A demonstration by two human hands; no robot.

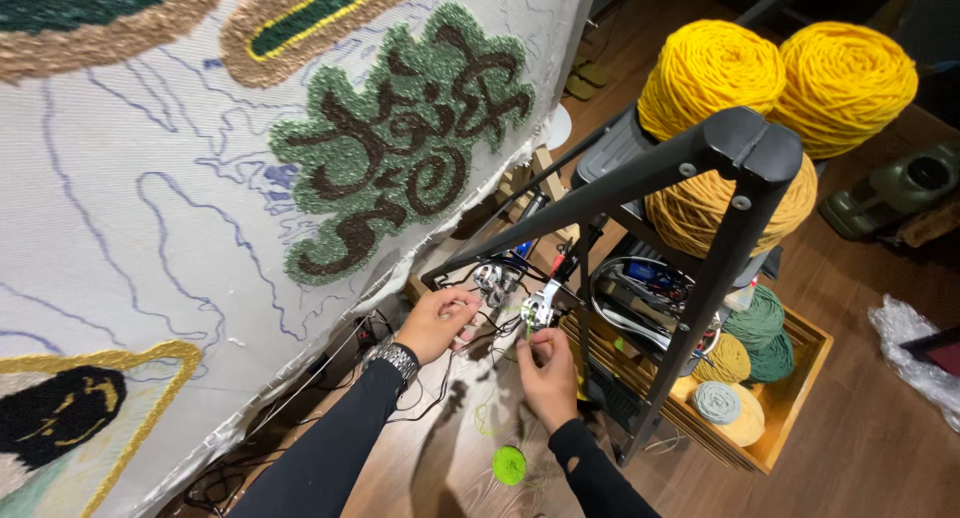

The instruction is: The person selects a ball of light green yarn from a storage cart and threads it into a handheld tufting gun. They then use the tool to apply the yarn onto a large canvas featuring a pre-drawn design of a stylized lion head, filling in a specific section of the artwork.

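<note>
A tufting gun (515,283) with silver metal parts hangs low in front of me beside the black stepladder (720,188). My left hand (437,320), with a metal watch on the wrist, holds the gun's near side. My right hand (545,370) pinches a thin lime-green yarn strand (527,328) just below the gun's front. A small ball of the same lime-green yarn (509,465) lies on the wooden floor under my hands.
A stretched white tufting cloth (150,178) with green, brown and gold tufted patches fills the left. Big yellow yarn cones (780,78) sit on the ladder. A wooden crate (790,388) holds several yarn balls. Black cables lie on the floor.
</note>
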